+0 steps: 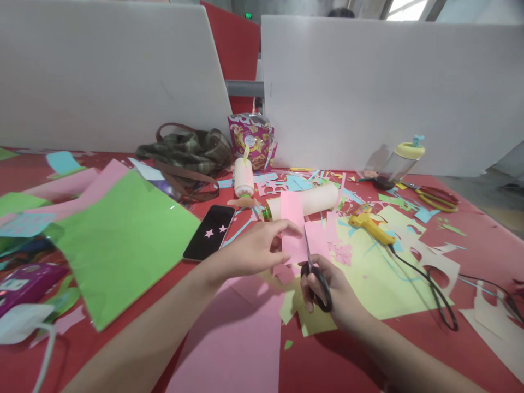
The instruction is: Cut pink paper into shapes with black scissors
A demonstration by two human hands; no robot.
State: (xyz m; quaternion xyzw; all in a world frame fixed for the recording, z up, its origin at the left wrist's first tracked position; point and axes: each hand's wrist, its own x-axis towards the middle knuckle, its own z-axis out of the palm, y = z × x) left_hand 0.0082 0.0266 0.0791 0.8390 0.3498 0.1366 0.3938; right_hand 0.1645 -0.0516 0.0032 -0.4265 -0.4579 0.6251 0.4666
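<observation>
In my right hand [323, 289] is a pair of black-handled scissors [308, 248], blades pointing away from me along the edge of a pink paper strip [291, 210]. My left hand [268, 245] pinches that upright strip between thumb and fingers. Another piece of pink paper [317, 237] shows just right of the blades. Behind the strip lies a cream paper-wrapped bottle [319, 199] on its side. Below my hands a large pink sheet [241, 333] rests on the red table. Two small pink stars [209, 233] lie on a black phone [209, 232] left of my left hand.
Green sheets [126, 245] cover the left side. A yellow glue gun [372, 228] with a black cord lies on yellow paper [393, 295] to the right. Further back stand a wrapped bottle [244, 177], a snack bag [251, 139] and a clear jar [403, 161]; red-and-yellow-handled pliers [438, 197] lie nearby.
</observation>
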